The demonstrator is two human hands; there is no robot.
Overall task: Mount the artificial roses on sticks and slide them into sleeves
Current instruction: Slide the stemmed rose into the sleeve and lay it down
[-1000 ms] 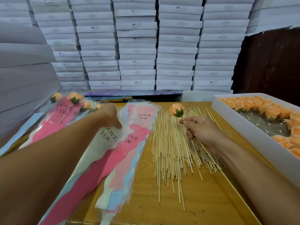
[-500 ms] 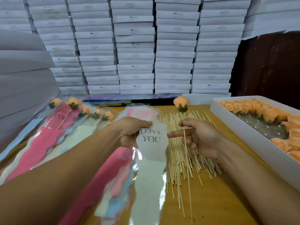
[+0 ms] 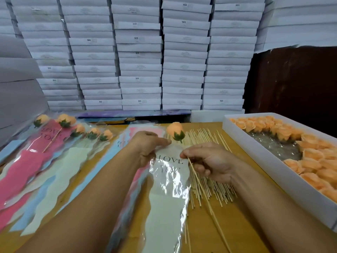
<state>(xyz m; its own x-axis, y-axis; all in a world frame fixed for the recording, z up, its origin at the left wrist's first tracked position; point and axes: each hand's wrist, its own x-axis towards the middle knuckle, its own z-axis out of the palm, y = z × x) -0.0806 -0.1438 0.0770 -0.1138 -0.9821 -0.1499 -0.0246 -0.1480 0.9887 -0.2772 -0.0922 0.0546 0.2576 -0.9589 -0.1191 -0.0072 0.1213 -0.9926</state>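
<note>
Your left hand (image 3: 145, 146) pinches the top edge of a clear plastic sleeve (image 3: 167, 189) with a pale insert printed "LOVE YOU", thumb and fingers closed on its open mouth above the wooden worktop (image 3: 228, 232). Your right hand (image 3: 209, 163) pinches a thin wooden stick (image 3: 202, 189) between thumb and forefinger; the other fingers are curled. An orange artificial rose (image 3: 175, 131) with a green base sits at the far end, just above the sleeve's mouth; the stick's middle is hidden by your right hand. The stick runs down beside the sleeve's right edge, toward you.

Under your right hand a heap of bare sticks (image 3: 206, 143) lies spread on the worktop. Beneath the held sleeve lies a stack of sleeves (image 3: 140, 132) in pink, blue and cream. To the left, finished roses in sleeves (image 3: 60, 141) lie fanned out side by side. To the right, a white tray (image 3: 264, 161) holds rows of loose orange rose heads. Stacked white boxes (image 3: 140, 57) fill the wall behind.
</note>
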